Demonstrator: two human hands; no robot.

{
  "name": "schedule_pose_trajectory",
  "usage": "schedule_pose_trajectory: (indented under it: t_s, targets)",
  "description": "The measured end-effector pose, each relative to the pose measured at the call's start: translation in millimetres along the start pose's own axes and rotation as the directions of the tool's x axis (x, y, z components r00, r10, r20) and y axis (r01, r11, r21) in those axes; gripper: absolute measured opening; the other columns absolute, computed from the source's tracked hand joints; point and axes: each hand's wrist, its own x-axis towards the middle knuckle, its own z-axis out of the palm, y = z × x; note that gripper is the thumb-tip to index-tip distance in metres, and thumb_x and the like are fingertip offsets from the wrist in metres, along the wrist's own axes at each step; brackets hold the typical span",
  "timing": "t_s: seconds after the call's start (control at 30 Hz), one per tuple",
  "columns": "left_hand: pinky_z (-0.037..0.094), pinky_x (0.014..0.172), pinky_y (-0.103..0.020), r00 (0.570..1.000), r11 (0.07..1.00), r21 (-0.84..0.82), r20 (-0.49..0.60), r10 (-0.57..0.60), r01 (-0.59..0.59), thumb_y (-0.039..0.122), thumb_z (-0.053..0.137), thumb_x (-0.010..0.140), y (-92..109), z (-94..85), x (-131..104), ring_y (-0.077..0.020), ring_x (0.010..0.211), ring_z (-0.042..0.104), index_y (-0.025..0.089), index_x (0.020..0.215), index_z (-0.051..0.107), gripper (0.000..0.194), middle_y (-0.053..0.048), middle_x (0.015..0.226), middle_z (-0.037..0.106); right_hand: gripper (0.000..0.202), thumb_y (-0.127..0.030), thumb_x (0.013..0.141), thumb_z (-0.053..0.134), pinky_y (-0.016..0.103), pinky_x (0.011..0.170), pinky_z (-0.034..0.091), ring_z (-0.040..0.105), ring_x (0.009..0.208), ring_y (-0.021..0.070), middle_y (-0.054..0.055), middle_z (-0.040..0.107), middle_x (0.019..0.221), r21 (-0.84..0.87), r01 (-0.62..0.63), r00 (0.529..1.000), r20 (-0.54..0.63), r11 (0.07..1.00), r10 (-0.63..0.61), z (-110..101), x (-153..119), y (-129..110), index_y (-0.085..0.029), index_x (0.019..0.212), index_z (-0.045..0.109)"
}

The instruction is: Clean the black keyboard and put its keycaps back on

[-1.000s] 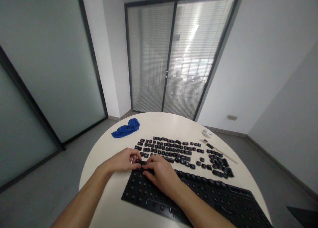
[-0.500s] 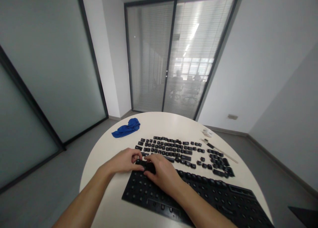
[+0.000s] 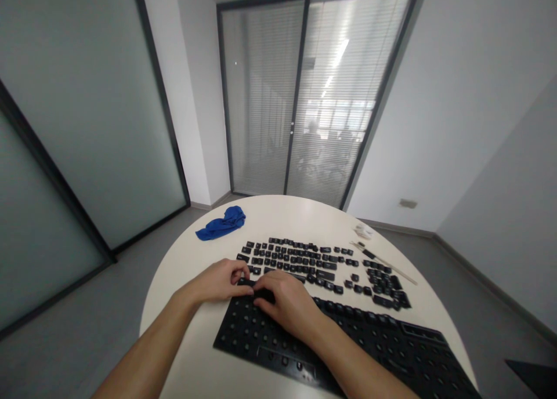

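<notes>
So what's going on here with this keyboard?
A person's left hand and right hand are close together at the far left corner of a black keyboard; whether they hold anything is unclear. Much of it shows bare key posts, while many loose keycaps lie beyond it on the round table. A blue cloth lies farther off, left.

A rumpled blue cloth [image 3: 223, 225] lies on the table [image 3: 296, 216].

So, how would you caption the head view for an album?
Left hand and right hand at a black keyboard, loose keycaps beyond.
</notes>
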Motion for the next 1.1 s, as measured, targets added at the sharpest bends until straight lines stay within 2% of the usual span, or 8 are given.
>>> schedule_pose_trajectory:
  t_s: [0.1,0.27,0.47,0.67,0.93,1.1]
  targets:
    - [0.025,0.053,-0.024,1.0,1.0,0.0,0.002,-0.001,0.001,0.042,0.071,0.074,0,0.6,0,-0.0134,0.057,0.044,0.019,0.09,0.065,0.029,0.006,0.061,0.046,0.016,-0.023,0.086,0.069,0.03,0.092,0.047,0.063,0.101,0.0192,0.003,0.072,0.108,-0.063,0.059,0.998,0.038,0.996,-0.057,-4,0,0,-0.024,0.101,0.075]
    - [0.025,0.054,-0.024,1.0,1.0,0.0,-0.001,-0.001,0.001,0.048,0.071,0.074,1,-0.2,0,-0.0135,0.058,0.044,0.018,0.089,0.065,0.034,0.005,0.062,0.046,0.019,-0.023,0.088,0.066,0.033,0.091,0.047,0.061,0.102,0.0215,0.005,0.07,0.11,-0.232,0.185,0.979,0.133,0.955,-0.157,-16,-2,-5,-0.024,0.106,0.074]
    - [0.026,0.054,-0.024,1.0,1.0,0.006,0.0,-0.018,0.018,0.051,0.072,0.072,2,-1.0,0,-0.0139,0.058,0.045,0.019,0.09,0.066,0.038,0.004,0.064,0.051,0.018,-0.022,0.091,0.062,0.034,0.085,0.048,0.06,0.096,0.0221,0.006,0.07,0.102,-0.334,0.219,0.966,0.203,0.917,-0.158,-23,0,-12,-0.023,0.104,0.074]
    - [0.027,0.054,-0.024,0.999,0.998,0.035,-0.007,-0.046,0.046,0.045,0.074,0.069,3,-1.0,-1,-0.0153,0.06,0.049,0.02,0.092,0.067,0.034,0.004,0.065,0.052,0.019,-0.021,0.096,0.057,0.034,0.08,0.049,0.06,0.096,0.0232,0.006,0.068,0.103,-0.413,0.215,0.963,0.241,0.885,-0.122,-19,3,-17,-0.023,0.099,0.076]
    - [0.026,0.055,-0.025,1.0,0.996,0.08,-0.018,-0.024,0.026,0.045,0.074,0.07,0,0.3,-1,-0.0149,0.059,0.048,0.021,0.093,0.068,0.034,0.005,0.064,0.052,0.019,-0.023,0.096,0.057,0.032,0.078,0.048,0.06,0.093,0.022,0.006,0.068,0.103,-0.395,0.23,0.961,0.234,0.889,-0.144,-19,2,-13,-0.022,0.095,0.076]
    - [0.027,0.055,-0.025,1.0,0.997,0.084,-0.026,0.0,0.002,0.042,0.073,0.071,1,0.4,-2,-0.0149,0.059,0.048,0.02,0.091,0.067,0.031,0.005,0.064,0.052,0.019,-0.02,0.094,0.057,0.031,0.083,0.048,0.061,0.097,0.0216,0.006,0.068,0.108,-0.32,0.227,0.96,0.233,0.92,-0.156,-25,-2,-12,-0.021,0.102,0.075]
